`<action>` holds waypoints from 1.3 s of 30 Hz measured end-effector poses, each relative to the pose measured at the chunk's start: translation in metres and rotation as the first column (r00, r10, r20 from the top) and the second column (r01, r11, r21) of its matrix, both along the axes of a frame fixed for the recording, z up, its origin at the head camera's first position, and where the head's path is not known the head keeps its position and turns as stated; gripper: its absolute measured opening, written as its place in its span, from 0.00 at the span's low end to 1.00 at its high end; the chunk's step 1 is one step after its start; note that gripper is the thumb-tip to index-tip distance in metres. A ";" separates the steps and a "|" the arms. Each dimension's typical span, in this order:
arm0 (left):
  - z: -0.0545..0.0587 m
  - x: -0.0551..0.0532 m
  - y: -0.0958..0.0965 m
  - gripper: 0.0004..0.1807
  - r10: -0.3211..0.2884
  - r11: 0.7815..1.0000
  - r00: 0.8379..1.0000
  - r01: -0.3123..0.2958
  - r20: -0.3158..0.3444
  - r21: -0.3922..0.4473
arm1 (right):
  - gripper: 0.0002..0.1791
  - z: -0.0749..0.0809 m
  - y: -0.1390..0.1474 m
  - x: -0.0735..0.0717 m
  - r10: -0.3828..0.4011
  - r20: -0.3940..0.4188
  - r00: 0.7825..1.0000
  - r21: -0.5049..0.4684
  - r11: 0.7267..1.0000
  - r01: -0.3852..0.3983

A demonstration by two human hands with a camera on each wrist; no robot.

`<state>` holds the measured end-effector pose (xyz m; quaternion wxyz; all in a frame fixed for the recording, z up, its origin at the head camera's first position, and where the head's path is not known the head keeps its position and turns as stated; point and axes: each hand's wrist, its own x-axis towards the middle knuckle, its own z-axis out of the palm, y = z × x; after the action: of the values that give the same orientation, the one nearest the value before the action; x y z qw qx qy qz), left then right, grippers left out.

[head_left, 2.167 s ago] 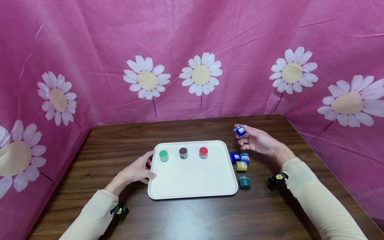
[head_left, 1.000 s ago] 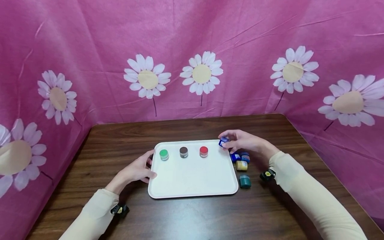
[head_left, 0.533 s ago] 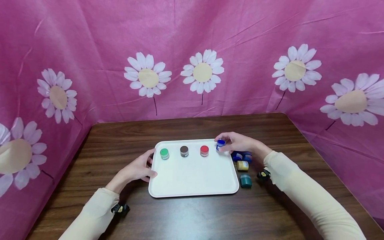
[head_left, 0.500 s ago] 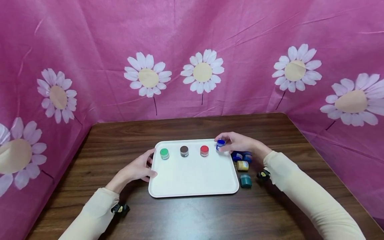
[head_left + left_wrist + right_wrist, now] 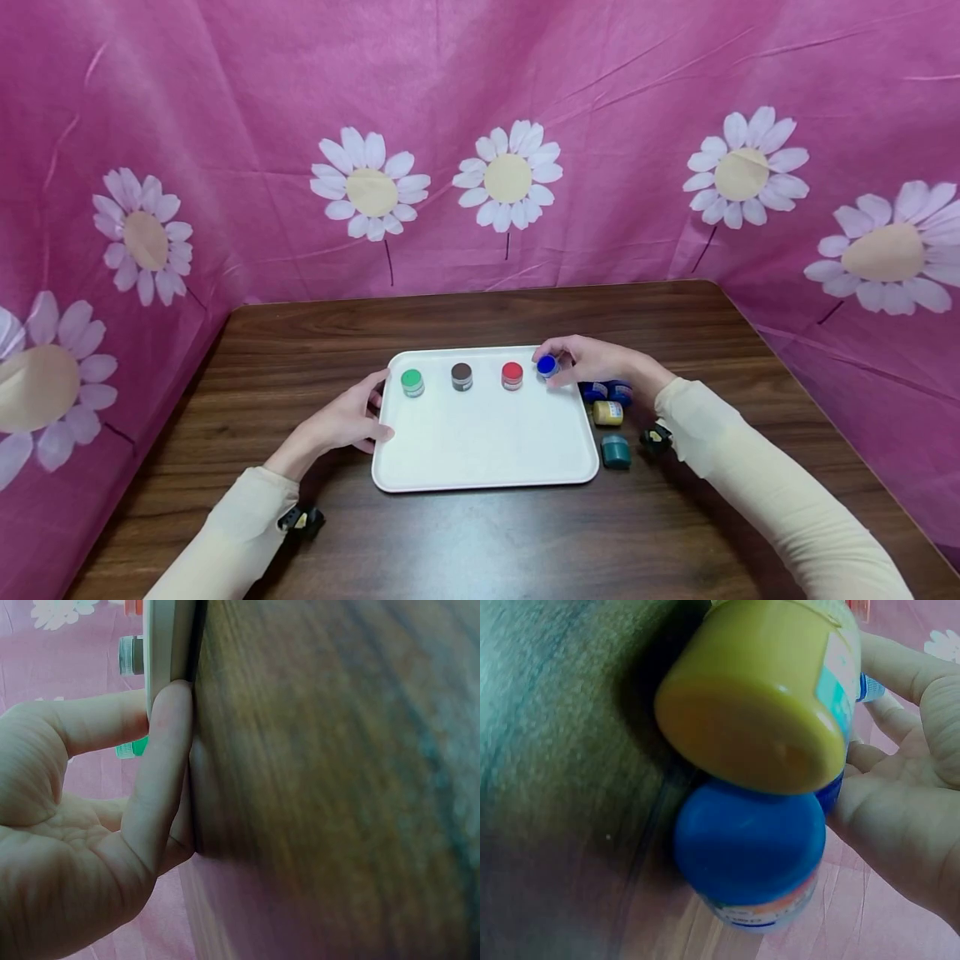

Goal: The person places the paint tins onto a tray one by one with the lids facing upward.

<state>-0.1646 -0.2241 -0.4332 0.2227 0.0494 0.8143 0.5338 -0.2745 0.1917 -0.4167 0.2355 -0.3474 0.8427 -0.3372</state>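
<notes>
Three jars [image 5: 461, 377] on tray [image 5: 483, 442], blue jar [image 5: 547, 366] in right grip [image 5: 595, 360]

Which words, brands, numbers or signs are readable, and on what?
None readable.
Lighter blue jar: label lettering, too blurred.
Yellow jar: label too blurred.
Green jar, brown jar, red jar: labels too small.
Dark blue jar: label too small.
Held jar: no legible text.
Teal jar: no text seen.

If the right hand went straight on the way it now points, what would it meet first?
Most likely the small round red-topped jar on the white rectangular tray, just ahead of the right hand; depth is unclear, so the hand might pass behind.
</notes>
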 end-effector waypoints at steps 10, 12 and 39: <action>0.000 0.001 0.000 0.55 -0.001 1.000 1.000 0.001 0.001 0.006 | 0.25 -0.002 -0.001 0.003 -0.015 0.013 1.000 0.015 1.000 0.015; 0.000 0.002 0.000 0.55 0.000 1.000 1.000 -0.001 0.002 0.008 | 0.25 -0.002 -0.001 0.003 -0.024 0.029 0.999 0.014 1.000 0.024; 0.002 0.002 0.001 0.54 -0.010 1.000 1.000 0.010 -0.002 0.016 | 0.27 0.012 0.007 0.006 -0.079 0.050 0.996 -0.007 0.997 0.079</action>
<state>-0.1627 -0.2232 -0.4313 0.2239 0.0558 0.8099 0.5392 -0.2689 0.1986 -0.4046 0.2414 -0.3063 0.8481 -0.3588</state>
